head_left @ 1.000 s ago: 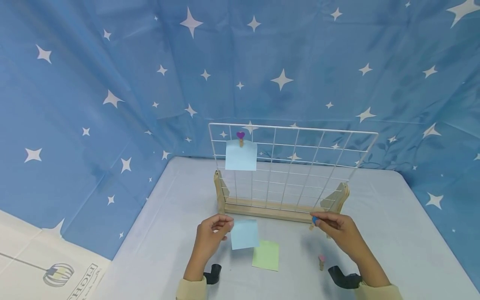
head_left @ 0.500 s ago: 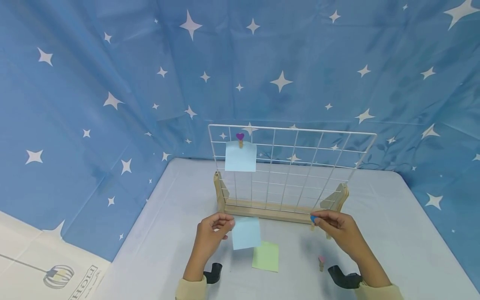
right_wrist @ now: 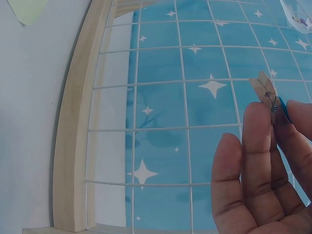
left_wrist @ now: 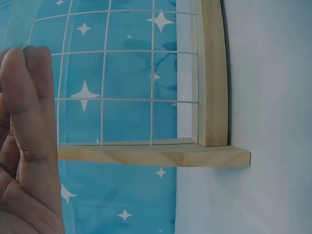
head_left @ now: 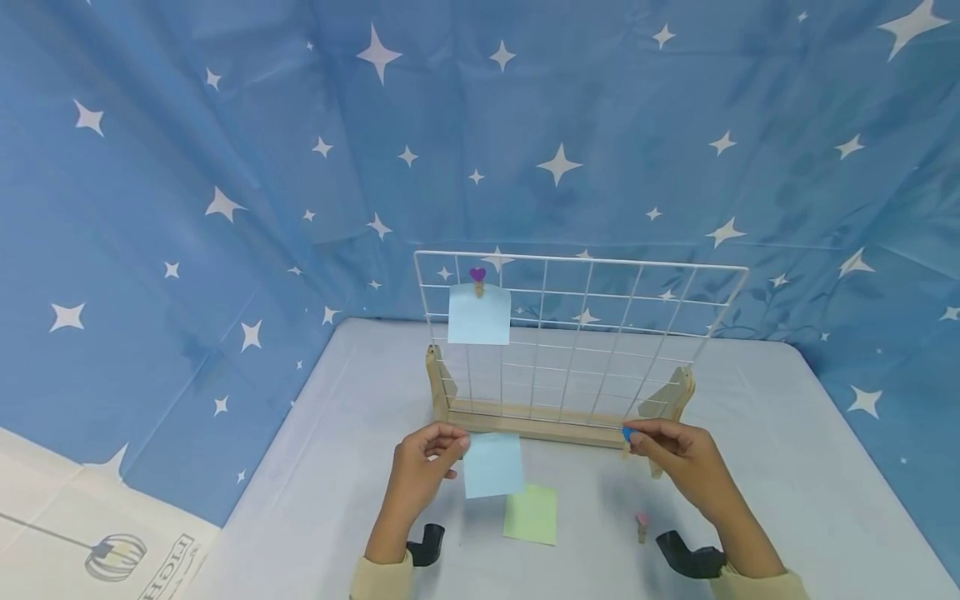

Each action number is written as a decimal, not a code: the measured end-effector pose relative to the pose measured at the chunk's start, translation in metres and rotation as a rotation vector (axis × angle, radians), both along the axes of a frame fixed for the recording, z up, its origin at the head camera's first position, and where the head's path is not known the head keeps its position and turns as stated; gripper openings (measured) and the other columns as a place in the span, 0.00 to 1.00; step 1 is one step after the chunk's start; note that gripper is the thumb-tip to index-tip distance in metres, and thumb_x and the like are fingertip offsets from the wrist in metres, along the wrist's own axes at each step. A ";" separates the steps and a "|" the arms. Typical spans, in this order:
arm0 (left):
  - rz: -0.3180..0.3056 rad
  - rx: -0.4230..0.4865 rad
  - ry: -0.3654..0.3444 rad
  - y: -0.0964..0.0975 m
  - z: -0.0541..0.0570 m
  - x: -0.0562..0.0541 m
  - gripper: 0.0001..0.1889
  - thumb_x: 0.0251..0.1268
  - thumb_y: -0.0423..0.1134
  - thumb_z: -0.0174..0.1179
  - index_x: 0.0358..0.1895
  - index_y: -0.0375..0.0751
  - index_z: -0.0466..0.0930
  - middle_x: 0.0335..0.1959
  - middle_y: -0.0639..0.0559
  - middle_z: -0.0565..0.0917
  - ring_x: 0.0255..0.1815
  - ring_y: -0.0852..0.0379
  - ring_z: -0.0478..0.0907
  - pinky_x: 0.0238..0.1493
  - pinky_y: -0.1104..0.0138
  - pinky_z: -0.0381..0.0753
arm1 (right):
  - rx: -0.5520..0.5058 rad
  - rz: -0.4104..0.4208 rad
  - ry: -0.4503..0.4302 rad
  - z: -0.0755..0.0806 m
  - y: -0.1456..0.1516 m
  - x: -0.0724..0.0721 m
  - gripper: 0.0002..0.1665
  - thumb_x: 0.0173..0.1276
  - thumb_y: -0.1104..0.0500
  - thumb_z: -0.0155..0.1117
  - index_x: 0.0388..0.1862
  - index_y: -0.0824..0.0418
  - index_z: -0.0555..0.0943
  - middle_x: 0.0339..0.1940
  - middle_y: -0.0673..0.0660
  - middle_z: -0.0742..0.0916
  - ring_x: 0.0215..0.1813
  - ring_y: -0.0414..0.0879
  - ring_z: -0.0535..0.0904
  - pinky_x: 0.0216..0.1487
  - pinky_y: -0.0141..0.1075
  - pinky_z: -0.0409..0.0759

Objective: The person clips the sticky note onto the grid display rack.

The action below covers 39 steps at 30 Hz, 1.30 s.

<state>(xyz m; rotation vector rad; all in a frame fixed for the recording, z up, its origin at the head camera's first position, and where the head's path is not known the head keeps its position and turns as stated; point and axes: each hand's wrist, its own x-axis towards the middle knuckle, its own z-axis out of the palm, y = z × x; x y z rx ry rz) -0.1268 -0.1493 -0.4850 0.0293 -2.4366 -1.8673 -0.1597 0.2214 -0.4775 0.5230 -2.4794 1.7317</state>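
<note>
One blue note (head_left: 495,467), in front of the wire rack (head_left: 536,426), is pinched by the left hand (head_left: 429,457); before the rack's right end, the right hand (head_left: 684,454) pinches a clothespin (right_wrist: 265,91) (blue-topped).

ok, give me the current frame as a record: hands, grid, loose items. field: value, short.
left_hand: left hand pinches a loose blue note by its edge
right_hand: right hand pinches a blue-topped clothespin
rack: white wire grid on a wooden base
on_grid: clipped blue note, upper left in head view, under a purple heart clothespin
on_table: green note; pink-topped clothespin
backdrop: blue star-print cloth
</note>
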 end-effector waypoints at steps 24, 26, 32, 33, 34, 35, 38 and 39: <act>0.012 0.010 0.039 0.009 0.012 -0.007 0.07 0.76 0.37 0.69 0.47 0.37 0.89 0.36 0.49 0.86 0.39 0.57 0.83 0.30 0.70 0.88 | -0.012 -0.065 0.093 0.009 -0.008 0.000 0.12 0.75 0.75 0.66 0.55 0.76 0.86 0.41 0.42 0.90 0.42 0.31 0.88 0.43 0.24 0.87; 0.007 0.015 0.048 0.009 0.013 -0.008 0.07 0.76 0.37 0.70 0.47 0.37 0.89 0.36 0.49 0.87 0.38 0.58 0.83 0.30 0.70 0.88 | -0.015 -0.071 0.087 0.011 -0.009 -0.001 0.11 0.75 0.74 0.66 0.54 0.76 0.86 0.41 0.41 0.90 0.42 0.31 0.88 0.43 0.24 0.87; -0.007 0.026 0.070 0.010 0.017 -0.012 0.06 0.76 0.37 0.70 0.47 0.38 0.89 0.36 0.50 0.87 0.38 0.59 0.83 0.30 0.70 0.87 | -0.030 -0.086 0.049 0.019 -0.010 -0.002 0.09 0.76 0.72 0.67 0.52 0.75 0.87 0.45 0.36 0.89 0.46 0.29 0.87 0.47 0.23 0.86; -0.010 0.029 0.072 0.011 0.018 -0.013 0.06 0.76 0.37 0.70 0.47 0.38 0.89 0.36 0.50 0.87 0.38 0.59 0.84 0.30 0.70 0.87 | -0.031 -0.088 0.044 0.020 -0.010 -0.002 0.09 0.76 0.72 0.67 0.52 0.75 0.87 0.44 0.37 0.89 0.46 0.29 0.87 0.47 0.23 0.86; -0.014 0.029 0.072 0.011 0.019 -0.014 0.05 0.76 0.36 0.70 0.47 0.38 0.89 0.36 0.50 0.87 0.38 0.59 0.84 0.30 0.70 0.87 | -0.028 -0.093 0.039 0.021 -0.011 -0.002 0.10 0.76 0.72 0.67 0.52 0.75 0.87 0.44 0.37 0.89 0.46 0.29 0.87 0.47 0.23 0.86; -0.018 0.031 0.073 0.011 0.019 -0.015 0.05 0.76 0.36 0.70 0.47 0.39 0.89 0.36 0.50 0.87 0.38 0.58 0.84 0.30 0.70 0.87 | -0.026 -0.101 0.031 0.023 -0.011 -0.002 0.10 0.76 0.72 0.68 0.53 0.75 0.86 0.43 0.38 0.90 0.46 0.29 0.87 0.47 0.23 0.85; -0.031 0.032 0.076 0.012 0.022 -0.017 0.05 0.76 0.36 0.70 0.48 0.39 0.89 0.36 0.50 0.87 0.38 0.58 0.84 0.30 0.70 0.88 | -0.021 -0.134 0.005 0.027 -0.012 -0.002 0.13 0.76 0.71 0.69 0.56 0.76 0.86 0.41 0.40 0.90 0.44 0.29 0.87 0.46 0.22 0.85; -0.035 0.032 0.076 0.012 0.023 -0.017 0.05 0.76 0.36 0.70 0.48 0.39 0.89 0.36 0.50 0.87 0.39 0.57 0.83 0.31 0.70 0.88 | -0.018 -0.146 -0.005 0.028 -0.012 -0.003 0.14 0.76 0.70 0.69 0.56 0.76 0.86 0.41 0.40 0.90 0.44 0.29 0.87 0.46 0.21 0.85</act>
